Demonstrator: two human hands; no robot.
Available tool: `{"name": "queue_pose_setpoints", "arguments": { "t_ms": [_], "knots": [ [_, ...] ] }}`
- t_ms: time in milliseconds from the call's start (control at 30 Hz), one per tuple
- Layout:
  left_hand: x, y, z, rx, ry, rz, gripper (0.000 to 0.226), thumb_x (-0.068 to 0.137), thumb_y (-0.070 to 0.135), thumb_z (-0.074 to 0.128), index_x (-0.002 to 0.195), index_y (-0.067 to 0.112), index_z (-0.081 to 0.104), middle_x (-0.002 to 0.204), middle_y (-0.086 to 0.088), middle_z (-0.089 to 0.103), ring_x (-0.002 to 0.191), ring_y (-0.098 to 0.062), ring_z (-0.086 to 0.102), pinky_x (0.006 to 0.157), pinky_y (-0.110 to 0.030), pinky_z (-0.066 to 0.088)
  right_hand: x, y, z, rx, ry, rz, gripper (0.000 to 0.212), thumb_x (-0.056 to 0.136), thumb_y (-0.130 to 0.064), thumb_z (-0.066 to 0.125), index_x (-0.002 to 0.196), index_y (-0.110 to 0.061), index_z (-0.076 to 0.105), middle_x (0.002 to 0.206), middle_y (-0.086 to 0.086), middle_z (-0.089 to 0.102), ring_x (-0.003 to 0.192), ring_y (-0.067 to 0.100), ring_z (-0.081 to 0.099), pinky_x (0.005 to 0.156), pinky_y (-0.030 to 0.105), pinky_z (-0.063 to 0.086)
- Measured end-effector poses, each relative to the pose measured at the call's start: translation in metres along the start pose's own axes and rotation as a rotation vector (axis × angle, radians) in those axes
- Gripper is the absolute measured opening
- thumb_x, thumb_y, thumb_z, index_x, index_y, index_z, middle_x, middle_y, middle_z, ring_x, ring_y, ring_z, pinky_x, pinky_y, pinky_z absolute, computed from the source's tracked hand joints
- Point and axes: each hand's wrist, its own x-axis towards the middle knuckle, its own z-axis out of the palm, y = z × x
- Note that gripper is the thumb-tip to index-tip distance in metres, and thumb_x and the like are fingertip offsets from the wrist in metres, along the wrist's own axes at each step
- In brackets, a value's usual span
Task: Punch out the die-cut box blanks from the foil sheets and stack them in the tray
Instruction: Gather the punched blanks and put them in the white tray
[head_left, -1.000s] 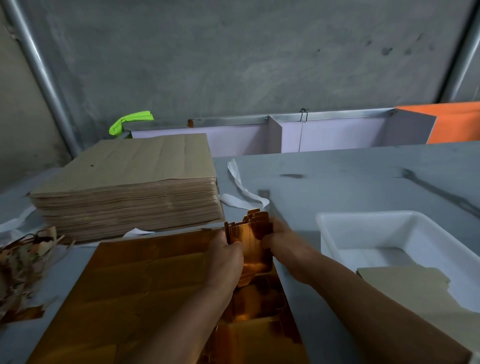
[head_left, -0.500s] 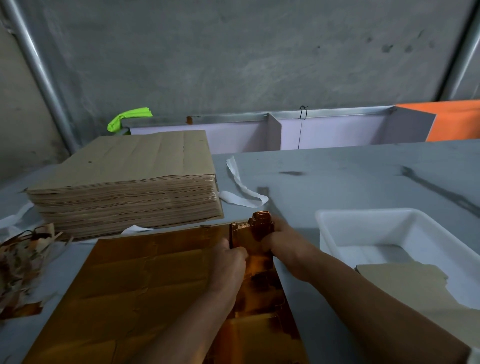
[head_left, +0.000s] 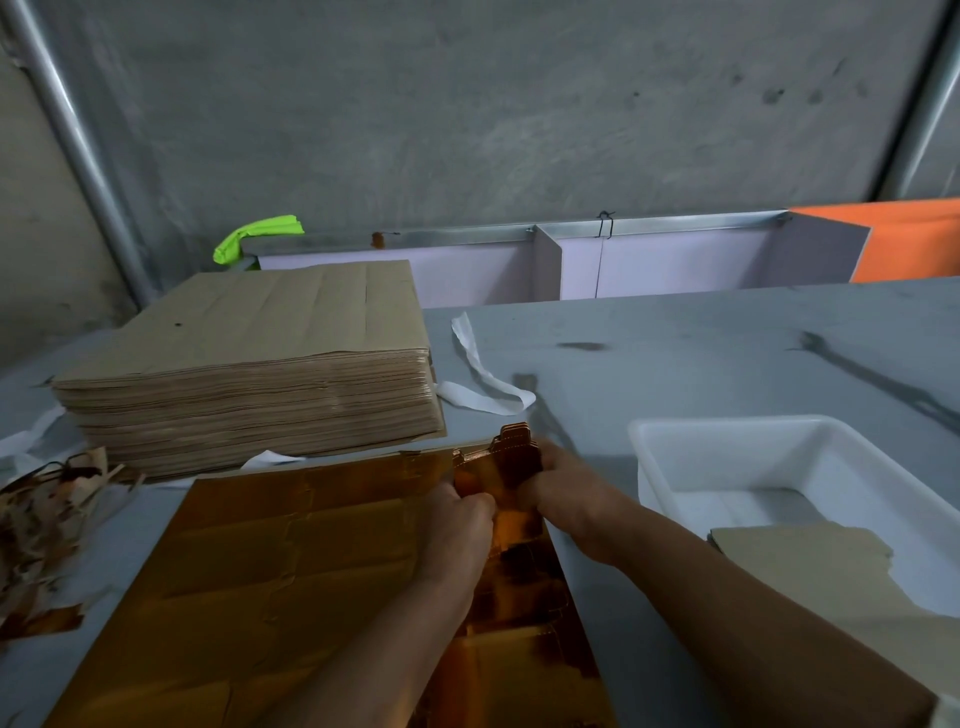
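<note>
Left hand (head_left: 460, 525) and right hand (head_left: 566, 501) meet, knuckles up, at the far right corner of the foil sheet (head_left: 291, 571) on the counter (head_left: 675, 353). Their curled fingers pinch the blanks (head_left: 506, 460) between them, left of the tray (head_left: 727, 427).

The scene is dimly and evenly lit, and no lamp is seen. Orange glare is reflected off the foil sheet (head_left: 291, 561), broken by dark patches near the forearms. The white tray (head_left: 675, 452) is rendered as the brightest area. A faint shadow is thrown away from the camera across the table (head_left: 701, 353) beyond the box blanks (head_left: 511, 457). The pipes (head_left: 78, 156) at both edges are tilted inward by wide-angle distortion, and fine detail is softened throughout
</note>
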Motion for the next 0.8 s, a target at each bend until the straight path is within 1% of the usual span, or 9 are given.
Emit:
{"name": "queue_pose_setpoints", "arguments": {
  "t_ms": [33, 100, 167, 233, 500, 567, 633, 700, 800],
  "knots": [
    [0.0, 0.0001, 0.0001, -0.008, -0.002, 0.001, 0.015, 0.088, 0.002, 0.057, 0.085, 0.016, 0.055, 0.074, -0.005, 0.051, 0.063, -0.017, 0.048, 0.057, -0.032, 0.04, 0.0005, 0.0009, -0.0002, 0.007, 0.007, 0.0, 0.068, 0.055, -0.011, 0.057, 0.123, -0.016, 0.057, 0.101, 0.012, 0.067, 0.09, 0.026, 0.066, 0.073, 0.037, 0.055],
    [-0.0003, 0.0, 0.0003, -0.012, -0.005, 0.008, 0.015, 0.087, 0.001, 0.057, 0.086, 0.016, 0.057, 0.072, -0.004, 0.051, 0.063, -0.018, 0.049, 0.059, -0.033, 0.041, 0.0008, 0.0023, -0.001, 0.015, 0.009, 0.001, 0.061, 0.058, -0.009, 0.057, 0.119, -0.018, 0.059, 0.101, 0.014, 0.07, 0.093, 0.029, 0.069, 0.078, 0.04, 0.058],
    [-0.0007, 0.0, 0.0001, -0.001, -0.003, 0.018, 0.016, 0.086, 0.0, 0.057, 0.083, 0.016, 0.057, 0.069, -0.002, 0.051, 0.061, -0.016, 0.048, 0.056, -0.03, 0.04, 0.0007, 0.003, -0.0022, 0.003, 0.0, -0.005, 0.049, 0.069, -0.001, 0.056, 0.113, -0.019, 0.063, 0.102, 0.017, 0.071, 0.099, 0.035, 0.069, 0.089, 0.048, 0.058],
    [-0.001, 0.0002, -0.0004, -0.002, -0.002, 0.018, 0.018, 0.085, -0.001, 0.057, 0.081, 0.017, 0.057, 0.066, -0.001, 0.05, 0.059, -0.016, 0.049, 0.055, -0.03, 0.04, 0.001, 0.0039, -0.0029, -0.008, -0.001, -0.008, 0.042, 0.077, 0.005, 0.054, 0.11, -0.018, 0.066, 0.103, 0.019, 0.072, 0.101, 0.038, 0.068, 0.092, 0.051, 0.056],
    [-0.0001, -0.0004, -0.0001, -0.03, -0.004, 0.007, 0.021, 0.085, 0.0, 0.056, 0.078, 0.019, 0.057, 0.066, -0.002, 0.049, 0.065, -0.023, 0.051, 0.063, -0.038, 0.045, 0.0017, 0.0052, -0.0029, -0.022, 0.003, -0.01, 0.029, 0.086, 0.002, 0.057, 0.107, -0.016, 0.068, 0.099, 0.014, 0.073, 0.095, 0.03, 0.071, 0.09, 0.046, 0.057],
    [0.0006, -0.0012, 0.0007, -0.036, 0.008, 0.015, 0.02, 0.085, 0.0, 0.056, 0.079, 0.02, 0.057, 0.065, -0.002, 0.048, 0.064, -0.024, 0.05, 0.062, -0.037, 0.043, 0.0022, 0.0048, -0.0034, -0.019, 0.021, -0.011, 0.033, 0.083, 0.006, 0.052, 0.1, -0.016, 0.069, 0.091, 0.011, 0.073, 0.088, 0.027, 0.07, 0.082, 0.04, 0.058],
    [0.0009, -0.0018, 0.0019, -0.034, 0.012, 0.019, 0.017, 0.085, 0.001, 0.055, 0.081, 0.018, 0.057, 0.065, -0.002, 0.047, 0.064, -0.023, 0.049, 0.062, -0.037, 0.041, 0.0022, 0.0048, -0.0035, -0.016, 0.028, -0.004, 0.035, 0.08, 0.009, 0.049, 0.09, -0.018, 0.069, 0.076, 0.004, 0.07, 0.078, 0.02, 0.066, 0.073, 0.034, 0.053],
    [0.0008, -0.0022, 0.0026, -0.025, 0.008, 0.023, 0.017, 0.086, 0.001, 0.055, 0.082, 0.018, 0.056, 0.067, -0.002, 0.046, 0.065, -0.022, 0.047, 0.063, -0.037, 0.04, 0.0021, 0.0059, -0.0035, -0.025, 0.016, 0.011, 0.034, 0.081, 0.009, 0.05, 0.088, -0.019, 0.068, 0.073, 0.001, 0.068, 0.077, 0.019, 0.064, 0.075, 0.035, 0.052],
    [0.0014, -0.0026, 0.0008, -0.017, -0.005, 0.02, 0.018, 0.086, 0.001, 0.055, 0.079, 0.017, 0.053, 0.067, -0.003, 0.044, 0.065, -0.023, 0.046, 0.062, -0.036, 0.039, 0.0007, 0.0058, -0.0043, -0.023, 0.001, 0.018, 0.031, 0.083, 0.008, 0.05, 0.092, -0.015, 0.067, 0.077, 0.003, 0.068, 0.079, 0.02, 0.065, 0.077, 0.035, 0.052]
  ]
}}
